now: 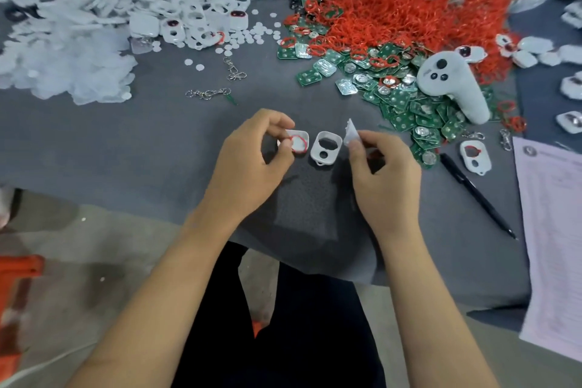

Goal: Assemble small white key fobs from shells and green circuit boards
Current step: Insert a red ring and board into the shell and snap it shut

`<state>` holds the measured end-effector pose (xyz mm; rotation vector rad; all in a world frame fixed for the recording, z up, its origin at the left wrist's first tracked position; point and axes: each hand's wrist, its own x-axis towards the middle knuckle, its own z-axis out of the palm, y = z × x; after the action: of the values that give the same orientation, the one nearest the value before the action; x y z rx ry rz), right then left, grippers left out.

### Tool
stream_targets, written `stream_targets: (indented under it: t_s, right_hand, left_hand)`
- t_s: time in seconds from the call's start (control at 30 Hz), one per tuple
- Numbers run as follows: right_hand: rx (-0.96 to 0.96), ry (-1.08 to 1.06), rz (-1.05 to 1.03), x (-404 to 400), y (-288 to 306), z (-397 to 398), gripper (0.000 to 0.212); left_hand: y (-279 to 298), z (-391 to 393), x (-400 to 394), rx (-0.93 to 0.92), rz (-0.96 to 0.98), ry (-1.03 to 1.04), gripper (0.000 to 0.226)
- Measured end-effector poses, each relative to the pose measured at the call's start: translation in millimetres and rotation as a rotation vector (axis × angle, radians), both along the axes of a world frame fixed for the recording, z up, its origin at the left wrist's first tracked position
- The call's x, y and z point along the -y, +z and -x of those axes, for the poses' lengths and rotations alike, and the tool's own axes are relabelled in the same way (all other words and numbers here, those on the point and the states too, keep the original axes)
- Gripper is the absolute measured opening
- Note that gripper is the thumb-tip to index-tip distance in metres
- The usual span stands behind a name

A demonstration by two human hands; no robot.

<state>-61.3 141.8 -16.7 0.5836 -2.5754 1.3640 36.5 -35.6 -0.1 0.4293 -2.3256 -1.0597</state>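
We've got the grey table (157,148) first, green circuit boards (406,104) heaped right of the open shell (326,148). Left of that shell, our left hand (252,164) pinches 1 red-ringed shell (297,142); right of it, our right hand (384,173) pinches a white film scrap (350,132).

Bare grey table (132,148) lies open at left; green circuit boards (406,104) and a pen (475,195) crowd the right.
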Motion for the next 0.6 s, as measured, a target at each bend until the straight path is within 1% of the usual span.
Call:
stream_targets:
  t_s: [0.07,0.1,0.2,0.27,0.37,0.4,0.53,0.6]
  right_hand:
    - [-0.001,-0.002,0.007,-0.6,0.1,-0.2,0.014]
    - [0.0,-0.004,0.012,-1.0,0.0,-0.2,0.014]
    - [0.002,-0.007,0.022,-1.6,0.1,-0.4,0.013]
    - [0.0,-0.007,0.025,-1.6,0.8,-0.6,0.013]
    - [-0.004,0.001,0.016,-1.3,0.6,-0.4,0.014]
    - [-0.002,0.002,0.015,-1.3,0.4,-0.4,0.014]
    - [0.013,0.0,0.016,-2.0,0.0,-0.2,0.014]
    - [0.019,0.001,0.022,-2.6,0.2,-0.4,0.013]
  left_hand:
    - [-0.5,-0.1,6.2,0.088,0.102,-0.097,0.025]
    - [-0.5,-1.1,8.3,0.113,0.121,-0.117,0.026]
    - [-2.2,-5.1,8.7,0.105,0.113,-0.07,0.024]
    - [-2.8,-5.6,0.0,0.045,0.031,0.005,0.02]
    - [-4.3,-3.6,-22.0,-0.062,-0.238,0.086,0.015]
    - [-5.1,-3.1,-29.1,-0.083,-0.266,0.107,0.015]
    - [-4.7,-5.6,-34.2,-0.161,-0.252,0.178,0.021]
    - [-3.5,-9.9,-22.9,-0.134,-0.201,0.186,0.022]
